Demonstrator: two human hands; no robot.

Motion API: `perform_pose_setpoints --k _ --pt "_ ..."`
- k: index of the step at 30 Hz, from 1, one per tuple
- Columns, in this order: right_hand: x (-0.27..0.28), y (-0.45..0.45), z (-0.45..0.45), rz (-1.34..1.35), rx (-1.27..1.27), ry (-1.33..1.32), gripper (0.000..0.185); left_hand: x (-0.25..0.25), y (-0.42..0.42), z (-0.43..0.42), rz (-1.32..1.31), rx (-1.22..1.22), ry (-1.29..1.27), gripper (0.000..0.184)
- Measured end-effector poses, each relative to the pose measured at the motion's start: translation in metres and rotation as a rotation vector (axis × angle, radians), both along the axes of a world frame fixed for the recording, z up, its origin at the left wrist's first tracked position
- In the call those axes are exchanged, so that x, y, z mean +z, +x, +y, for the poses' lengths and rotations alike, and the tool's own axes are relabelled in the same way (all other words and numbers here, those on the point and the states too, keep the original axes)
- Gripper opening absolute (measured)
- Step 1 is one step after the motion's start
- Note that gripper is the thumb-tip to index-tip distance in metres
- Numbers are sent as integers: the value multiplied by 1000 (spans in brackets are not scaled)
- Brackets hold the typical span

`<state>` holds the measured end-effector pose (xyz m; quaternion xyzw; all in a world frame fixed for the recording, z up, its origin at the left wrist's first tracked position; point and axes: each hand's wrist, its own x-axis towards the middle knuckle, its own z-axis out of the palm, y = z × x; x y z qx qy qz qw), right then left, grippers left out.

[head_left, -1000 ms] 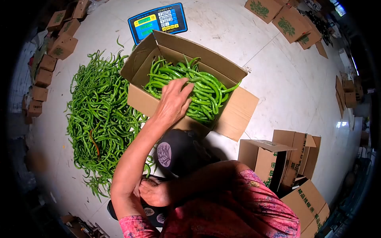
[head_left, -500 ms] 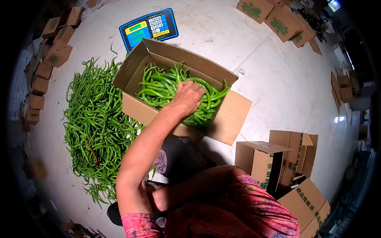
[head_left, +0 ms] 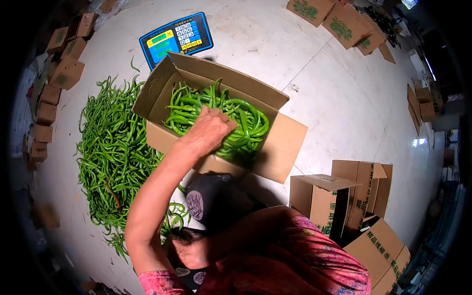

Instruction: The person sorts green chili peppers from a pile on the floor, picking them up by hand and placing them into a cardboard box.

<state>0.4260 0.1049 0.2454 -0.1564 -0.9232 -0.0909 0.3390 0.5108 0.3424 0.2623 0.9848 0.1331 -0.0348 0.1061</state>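
My left hand [head_left: 211,130] is inside an open cardboard box [head_left: 167,136], its fingers curled down into a heap of long green chili peppers [head_left: 248,120]. The fingertips are hidden among them. Below, my right hand [head_left: 191,251] crosses to the left under my left arm. It looks closed around a bunch of green chili peppers [head_left: 176,216], which stick out beyond it; its fingers are partly in shadow. To the left of the box, a large pile of chili peppers [head_left: 115,157] covers the floor.
A scale display [head_left: 177,39] stands just behind the box. An open box flap [head_left: 287,147] juts out to the right. More printed cartons [head_left: 322,201] stand at lower right, one of them tilted [head_left: 378,255]. Folded cartons [head_left: 344,27] and boxes [head_left: 68,73] line the edges.
My left hand has shifted left and slightly down within the box. My right hand has come further into view to the left, with a bunch of peppers now showing at it.
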Motion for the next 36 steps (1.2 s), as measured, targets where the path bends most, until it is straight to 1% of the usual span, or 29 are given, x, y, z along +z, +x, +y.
perform_pose_setpoints --k 2,3,5,6,8,9,10,12,13,15,17,18,19,20,21,22,23,24,25,26,27,28,29,30,31,33,34,36 --pt "-5 -4 -4 -67 -1 49 34 -1 5 3 -148 -26 51 30" --pt "-11 -8 -11 -104 2 25 35 -1 8 4 -220 -33 86 30" --pt "-29 -21 -23 -103 19 -77 32 -15 14 2 -335 26 151 27" --pt "-41 -29 -30 -69 34 -158 29 -19 13 1 -367 68 141 27" --pt "-33 -26 -26 -146 -82 -126 25 -30 2 -1 -454 133 80 28" --pt "-6 -13 -18 -252 -212 -8 25 -32 -5 -4 -484 158 68 31" --pt "-7 -20 -19 -188 -265 -60 24 -27 -14 -8 -493 176 32 33" --pt "-10 -36 -21 -48 -363 -166 28 -18 -33 -17 -529 210 -46 39" --pt "-4 -35 -20 144 -285 -299 26 -10 -45 -21 -549 248 -72 38" --pt "0 -44 -22 -16 -224 -499 18 6 -69 -29 -595 322 -129 35" --pt "28 -40 -17 28 -257 -583 18 5 -95 -32 -669 510 -145 31" --pt "29 -41 -15 -95 -134 -629 18 4 -108 -33 -708 607 -154 29" --pt "27 -43 -19 -97 -96 -613 17 0 -121 -34 -708 758 -191 27" --pt "24 -44 -22 -100 -58 -598 19 -4 -131 -34 -735 869 -137 28" --pt "37 -37 -16 -29 -23 -665 19 -8 -139 -32 -761 978 -84 28" --pt "28 -48 -23 132 -30 -663 19 -15 -146 -32 -794 1074 -95 29" --pt "16 -55 -29 92 88 -753 21 -24 -152 -32 -827 1170 -110 31" --pt "28 -41 -16 16 177 -720 24 -36 -159 -32 -858 1220 -118 34" --pt "21 -46 -22 14 132 -656 27 -48 -162 -35 -891 1279 -127 34" --pt "15 -52 -29 11 85 -592 29 -55 -165 -39 -925 1349 -203 35" --pt "16 -49 -23 42 116 -602 27 -62 -167 -43 -957 1416 -281 36" --pt "21 -44 -15 73 145 -612 25 -80 -173 -47 -998 1450 -358 36" --pt "24 -42 -10 105 174 -621 24 -96 -176 -52 -1032 1522 -428 30" --pt "22 -48 -12 -38 50 -492 21 -117 -182 -57 -1195 1525 -683 28" --pt "25 -47 -7 31 25 -467 20 -138 -188 -64 -1350 1507 -945 27" --pt "40 -38 15 169 -27 -413 18 -162 -192 -84 -1359 1396 -1175 27" --pt "50 -32 28 238 -55 -384 18 -212 -204 -98 -1227 1464 -1188 22" --pt "64 -23 50 380 -111 -324 20 -235 -211 -120 -998 1537 -1263 22"
